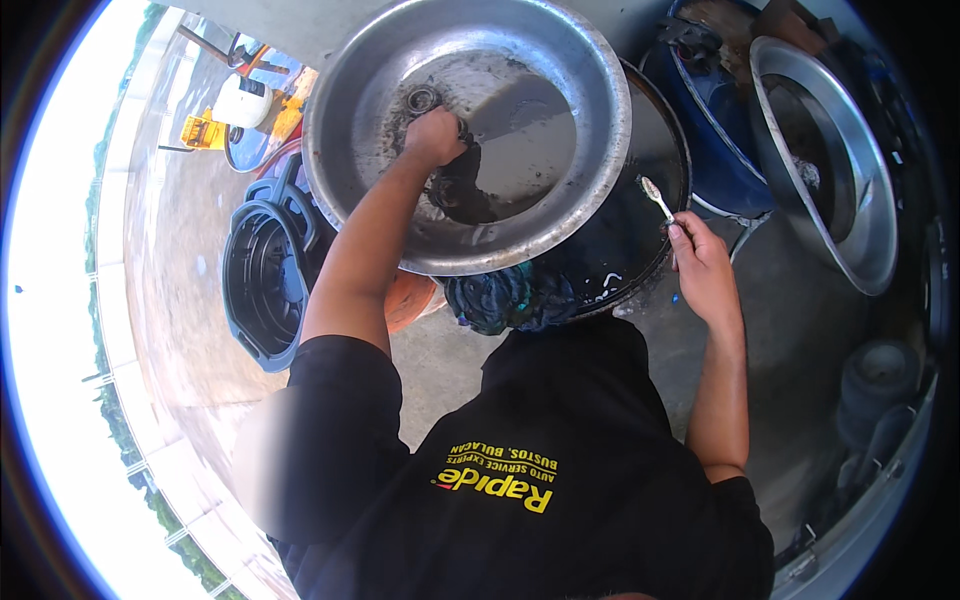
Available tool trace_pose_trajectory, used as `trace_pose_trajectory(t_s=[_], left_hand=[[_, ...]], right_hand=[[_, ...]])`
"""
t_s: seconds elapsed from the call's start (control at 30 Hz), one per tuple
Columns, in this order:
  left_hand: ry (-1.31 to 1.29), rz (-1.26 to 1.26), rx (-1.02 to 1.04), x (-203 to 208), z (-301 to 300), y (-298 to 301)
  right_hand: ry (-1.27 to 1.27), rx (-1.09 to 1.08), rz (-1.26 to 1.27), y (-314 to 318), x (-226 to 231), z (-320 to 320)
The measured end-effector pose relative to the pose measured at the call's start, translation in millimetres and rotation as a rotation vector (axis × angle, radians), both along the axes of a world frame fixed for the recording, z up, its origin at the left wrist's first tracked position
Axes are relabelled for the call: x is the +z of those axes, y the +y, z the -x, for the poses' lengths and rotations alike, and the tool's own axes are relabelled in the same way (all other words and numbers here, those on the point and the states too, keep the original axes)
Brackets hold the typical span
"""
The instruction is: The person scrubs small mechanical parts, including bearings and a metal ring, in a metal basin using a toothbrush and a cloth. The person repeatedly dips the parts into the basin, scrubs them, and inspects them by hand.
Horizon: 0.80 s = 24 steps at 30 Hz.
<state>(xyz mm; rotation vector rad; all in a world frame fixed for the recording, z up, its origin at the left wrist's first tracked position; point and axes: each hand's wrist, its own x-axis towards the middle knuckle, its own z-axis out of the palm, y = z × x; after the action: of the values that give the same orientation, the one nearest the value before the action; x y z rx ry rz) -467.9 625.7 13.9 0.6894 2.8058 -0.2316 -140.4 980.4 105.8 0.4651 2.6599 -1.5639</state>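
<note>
A wide metal basin (350,215) with dirty grey liquid in it is before me. My left hand (437,138) reaches inside, its fingers closed round a small dark part that I cannot make out. Just beyond those fingers lies a round ring-shaped metal part (423,98), like a bearing. Dark shadow and grime cover the basin floor nearer to me. To the right of the basin, my right hand (703,262) grips a toothbrush (656,197) by its handle, the soiled bristle end pointing up and away from me.
Under the basin stands a dark drum top (640,245), with a dirty dark rag (505,298) at its near edge. A grey drain pan (240,290) is at the left. Farther right are a blue drum (715,150) and a second metal basin (870,225), tilted.
</note>
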Motion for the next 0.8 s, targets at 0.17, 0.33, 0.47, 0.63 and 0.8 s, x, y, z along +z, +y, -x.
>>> trace_pose_trajectory(t_s=[0.17,0.33,0.47,0.63,0.8], left_hand=[[-0.072,-0.114,-0.046,16,-22,24],[-0.513,-0.542,0.070,-36,-31,27],[-0.640,-0.692,0.251,-53,-31,36],[-0.645,-0.699,0.422,-48,-34,48],[-0.766,-0.899,0.554,-22,-49,59]], right_hand=[[0.002,-0.029,0.004,5,1,-10],[0.008,-0.028,0.038,14,-8,-14],[0.006,-0.031,0.043,12,-2,-17],[0.003,-0.032,0.035,15,-7,-19],[-0.024,-0.033,0.061,16,-2,-22]])
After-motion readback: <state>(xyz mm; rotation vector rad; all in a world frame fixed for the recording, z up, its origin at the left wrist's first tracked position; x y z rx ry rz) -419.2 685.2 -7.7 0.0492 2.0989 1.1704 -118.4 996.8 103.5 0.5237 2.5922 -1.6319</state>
